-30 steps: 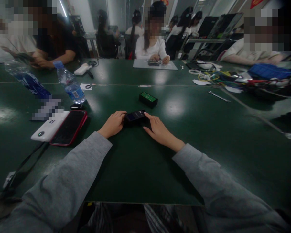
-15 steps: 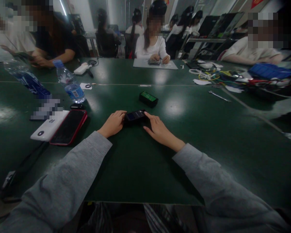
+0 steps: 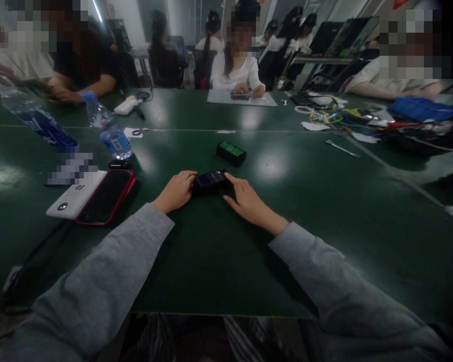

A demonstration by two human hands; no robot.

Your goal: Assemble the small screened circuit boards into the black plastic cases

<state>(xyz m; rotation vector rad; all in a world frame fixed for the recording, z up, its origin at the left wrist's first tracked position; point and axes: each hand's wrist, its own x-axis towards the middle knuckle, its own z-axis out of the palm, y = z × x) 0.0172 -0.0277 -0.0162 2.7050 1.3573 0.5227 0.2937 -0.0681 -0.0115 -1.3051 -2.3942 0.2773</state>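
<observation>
A small black electronic device with a dark screen (image 3: 210,178) lies on the green table in front of me, slightly tilted. My left hand (image 3: 175,192) has its fingers closed around the device's left end; the thumb is hidden. At the opposite end, my right hand (image 3: 249,201) touches the edge with an outstretched index fingertip, its thumb held apart below. Just beyond the device sits a black open housing with a green circuit board (image 3: 231,152), apart from both hands.
Left of me are a red-cased phone (image 3: 106,197), a white power bank (image 3: 68,201) and two water bottles, one a smaller bottle (image 3: 115,138). A wrench (image 3: 343,149) and tangled cables (image 3: 362,120) lie to the right. Several people sit around; one works at a grey mat (image 3: 245,99) opposite.
The view has shifted very slightly. My hands and the black device have kept their places.
</observation>
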